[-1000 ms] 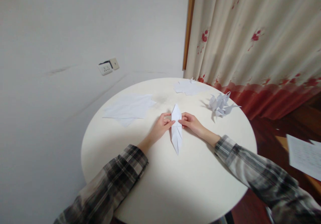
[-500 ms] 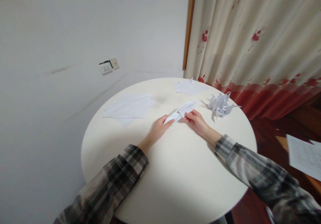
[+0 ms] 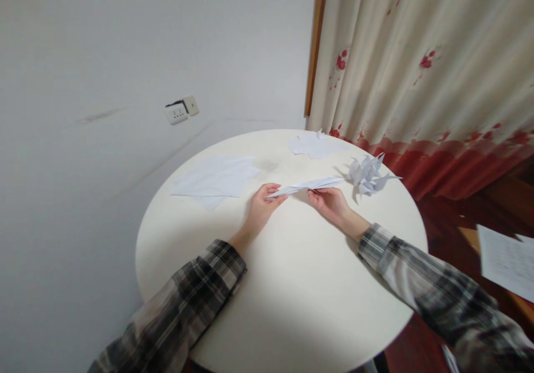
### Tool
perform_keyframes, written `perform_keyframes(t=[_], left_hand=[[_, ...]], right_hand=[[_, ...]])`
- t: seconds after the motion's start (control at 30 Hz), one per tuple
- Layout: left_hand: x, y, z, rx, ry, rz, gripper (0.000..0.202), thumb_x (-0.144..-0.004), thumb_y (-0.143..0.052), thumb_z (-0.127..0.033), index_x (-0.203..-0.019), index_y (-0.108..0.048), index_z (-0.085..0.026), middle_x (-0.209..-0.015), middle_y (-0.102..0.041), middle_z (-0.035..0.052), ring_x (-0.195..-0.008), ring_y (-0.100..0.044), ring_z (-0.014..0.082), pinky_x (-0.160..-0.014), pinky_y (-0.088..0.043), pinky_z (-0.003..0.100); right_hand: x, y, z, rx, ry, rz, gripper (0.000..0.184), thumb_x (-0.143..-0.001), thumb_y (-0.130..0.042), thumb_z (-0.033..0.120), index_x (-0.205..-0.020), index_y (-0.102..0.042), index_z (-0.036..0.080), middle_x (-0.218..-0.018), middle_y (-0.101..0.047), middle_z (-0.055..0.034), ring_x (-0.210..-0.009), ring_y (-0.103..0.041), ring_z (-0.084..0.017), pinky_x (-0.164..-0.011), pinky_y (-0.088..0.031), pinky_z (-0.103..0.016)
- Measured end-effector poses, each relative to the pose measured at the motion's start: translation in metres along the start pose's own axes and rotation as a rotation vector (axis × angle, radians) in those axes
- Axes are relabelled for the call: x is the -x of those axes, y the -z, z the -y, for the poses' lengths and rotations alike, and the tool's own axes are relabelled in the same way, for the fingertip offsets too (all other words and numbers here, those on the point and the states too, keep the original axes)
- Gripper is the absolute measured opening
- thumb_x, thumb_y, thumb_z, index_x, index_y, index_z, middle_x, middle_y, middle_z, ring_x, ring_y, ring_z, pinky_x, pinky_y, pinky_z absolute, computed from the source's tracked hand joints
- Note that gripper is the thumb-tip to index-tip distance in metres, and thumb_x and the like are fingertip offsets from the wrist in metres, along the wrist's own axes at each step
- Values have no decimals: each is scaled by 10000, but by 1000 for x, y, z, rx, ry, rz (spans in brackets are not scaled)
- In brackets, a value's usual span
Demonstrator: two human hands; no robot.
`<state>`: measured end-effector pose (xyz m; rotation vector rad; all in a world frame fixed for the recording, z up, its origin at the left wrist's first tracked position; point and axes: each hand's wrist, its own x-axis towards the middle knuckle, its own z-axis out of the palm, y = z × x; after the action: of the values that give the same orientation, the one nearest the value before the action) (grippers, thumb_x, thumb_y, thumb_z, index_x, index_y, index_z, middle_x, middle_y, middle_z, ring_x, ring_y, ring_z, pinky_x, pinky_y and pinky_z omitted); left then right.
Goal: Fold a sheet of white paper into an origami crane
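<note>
A long, narrow piece of folded white paper [image 3: 303, 185] spans the space between my two hands above the round table. Its left end sits between the thumb and fingers of my left hand [image 3: 263, 203]. My right hand [image 3: 331, 203] pinches its lower edge right of the middle, and the paper's right tip points toward a cluster of folded paper cranes [image 3: 367, 175]. How many layers the paper has, I cannot tell from this angle.
The white round table [image 3: 292, 284] stands against the wall. On its left lie flat paper sheets [image 3: 212, 178], and more sheets [image 3: 312, 146] lie at the back. A printed page [image 3: 507, 256] rests on a lower surface at right, below the curtain [image 3: 442, 83].
The folded paper has turned from a slant with its broad face showing to a flatter, nearly edge-on position. My left fingers have shifted to its left end.
</note>
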<state>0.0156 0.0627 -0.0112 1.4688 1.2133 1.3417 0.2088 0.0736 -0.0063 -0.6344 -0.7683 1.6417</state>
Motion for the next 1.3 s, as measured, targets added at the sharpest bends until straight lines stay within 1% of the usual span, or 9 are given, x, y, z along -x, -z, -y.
perform_keyframes(t=[0.17, 0.37, 0.5, 0.6, 0.77, 0.87, 1.0, 1.17, 1.3], left_hand=[[7, 1, -4, -8, 58, 145, 418, -616, -683, -370, -964, -574, -165, -720, -617, -7, -611, -557, 107, -567, -428, 208], [7, 1, -13, 26, -29, 236, 330, -624, -682, -336, -885, -602, -151, -900, -639, 46, -840, -584, 168, -757, -449, 258], [6, 1, -13, 78, 20, 300, 319, -611, -689, -337, -852, -614, -142, -867, -648, 63, -818, -594, 186, -753, -456, 288], [7, 2, -14, 60, 3, 315, 286, -618, -686, -338, -824, -634, -146, -855, -649, 60, -806, -593, 185, -749, -455, 290], [7, -2, -14, 68, -33, 283, 282, -623, -686, -341, -825, -653, -146, -846, -654, 59, -790, -582, 174, -744, -454, 285], [9, -6, -13, 169, 46, 199, 295, -579, -708, -352, -787, -628, -158, -763, -644, 22, -674, -558, 139, -620, -449, 254], [9, -4, -13, 178, 65, 160, 231, -626, -670, -357, -685, -605, -143, -599, -579, -12, -535, -478, 88, -512, -375, 212], [2, 3, -12, 113, 3, -113, 238, -675, -628, -359, -620, -567, -136, -533, -535, -26, -514, -469, 76, -515, -360, 201], [2, 3, -11, 90, -74, -188, 245, -709, -598, -360, -616, -517, -148, -548, -548, -29, -500, -499, 75, -518, -386, 200]], right_hand=[[5, -4, -3, 51, -2, 116, 175, -629, -609, 85, -781, -624, 171, -818, -649, -27, -766, -597, -143, -799, -504, -296], [12, -9, -7, 183, -93, 249, 247, -603, -692, 111, -837, -634, 167, -917, -645, -25, -881, -595, -146, -846, -472, -281], [11, -7, -9, 277, -93, 301, 181, -614, -705, 157, -785, -646, 151, -844, -657, -29, -799, -603, -129, -774, -475, -251], [10, -5, -10, 304, -83, 304, 162, -616, -710, 175, -764, -651, 148, -792, -659, -25, -734, -600, -119, -727, -472, -245], [12, -10, -7, 306, -110, 321, 240, -612, -725, 195, -839, -655, 157, -874, -661, -35, -794, -598, -126, -786, -460, -269], [13, -12, -7, 270, -127, 305, 308, -613, -728, 196, -910, -647, 177, -930, -656, -27, -786, -595, -115, -801, -460, -281], [11, -11, -7, 261, -159, 283, 211, -643, -711, 216, -839, -658, 161, -828, -663, -15, -727, -598, -101, -777, -468, -266], [9, -7, -7, 261, -171, 326, 215, -685, -685, 220, -879, -630, 148, -818, -662, -30, -739, -604, -96, -759, -469, -242], [9, -8, -6, 226, -174, 323, 345, -679, -688, 175, -1003, -570, 174, -817, -656, -10, -746, -607, -88, -754, -470, -234]])
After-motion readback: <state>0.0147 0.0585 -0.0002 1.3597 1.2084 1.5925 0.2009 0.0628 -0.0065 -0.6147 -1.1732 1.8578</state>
